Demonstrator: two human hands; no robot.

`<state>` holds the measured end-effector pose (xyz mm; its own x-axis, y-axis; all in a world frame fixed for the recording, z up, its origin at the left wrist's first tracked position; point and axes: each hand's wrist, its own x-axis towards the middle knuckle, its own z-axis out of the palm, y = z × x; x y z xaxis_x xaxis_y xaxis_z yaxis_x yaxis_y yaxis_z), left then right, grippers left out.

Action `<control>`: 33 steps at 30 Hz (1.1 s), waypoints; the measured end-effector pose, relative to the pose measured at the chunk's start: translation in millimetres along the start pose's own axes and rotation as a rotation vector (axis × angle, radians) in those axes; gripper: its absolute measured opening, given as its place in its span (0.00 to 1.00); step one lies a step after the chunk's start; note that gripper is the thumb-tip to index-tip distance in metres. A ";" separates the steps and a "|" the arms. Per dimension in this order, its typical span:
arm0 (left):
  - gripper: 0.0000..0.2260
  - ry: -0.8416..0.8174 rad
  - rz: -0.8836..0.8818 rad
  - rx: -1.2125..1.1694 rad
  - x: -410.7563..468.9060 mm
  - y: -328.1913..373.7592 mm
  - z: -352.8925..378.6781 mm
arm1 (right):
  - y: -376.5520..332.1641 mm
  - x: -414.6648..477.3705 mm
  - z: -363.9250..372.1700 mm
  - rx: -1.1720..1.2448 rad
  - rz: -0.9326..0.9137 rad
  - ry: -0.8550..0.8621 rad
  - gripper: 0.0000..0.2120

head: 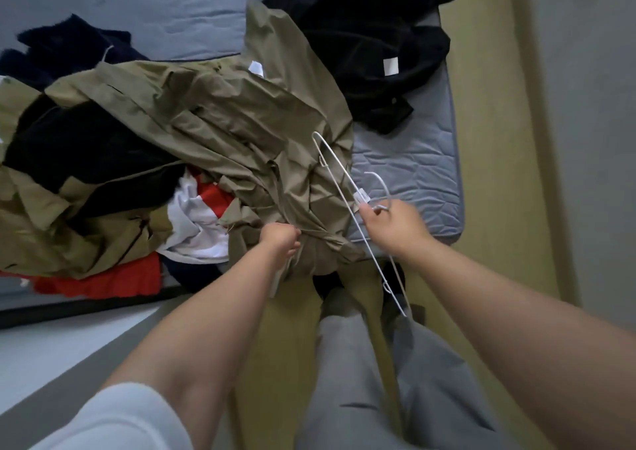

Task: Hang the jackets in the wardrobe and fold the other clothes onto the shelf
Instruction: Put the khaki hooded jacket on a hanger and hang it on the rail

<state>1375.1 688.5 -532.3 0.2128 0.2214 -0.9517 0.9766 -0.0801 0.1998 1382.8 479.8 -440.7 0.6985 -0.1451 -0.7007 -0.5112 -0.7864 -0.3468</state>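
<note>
A large khaki jacket (pixel 220 112) lies crumpled across the bed, one end hanging over the near edge. My left hand (pixel 280 238) grips a bunched fold of the khaki jacket at the bed's edge. My right hand (pixel 395 224) holds a white wire hanger (pixel 339 171) by the neck under its hook, just right of the jacket. The hanger's long frame slants from above the jacket down past my wrist. A black garment (pixel 375 36) lies at the bed's far right.
The grey-blue mattress (pixel 413 160) carries more clothes at the left: a dark navy piece (pixel 72 43), a black one (pixel 82 153), a white and red one (pixel 203 215), a red one (pixel 113 279). Yellowish floor (pixel 481 140) runs along the right.
</note>
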 end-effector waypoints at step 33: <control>0.11 -0.133 -0.021 -0.846 -121.1 4.3 -29.0 | -54.2 -45.4 -40.5 -0.031 -0.205 -0.111 0.19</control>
<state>1354.5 689.5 -409.4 0.2406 0.0943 -0.9660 0.6866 0.6870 0.2380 1399.1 504.7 -364.9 0.7259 0.0851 -0.6825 -0.3473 -0.8112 -0.4705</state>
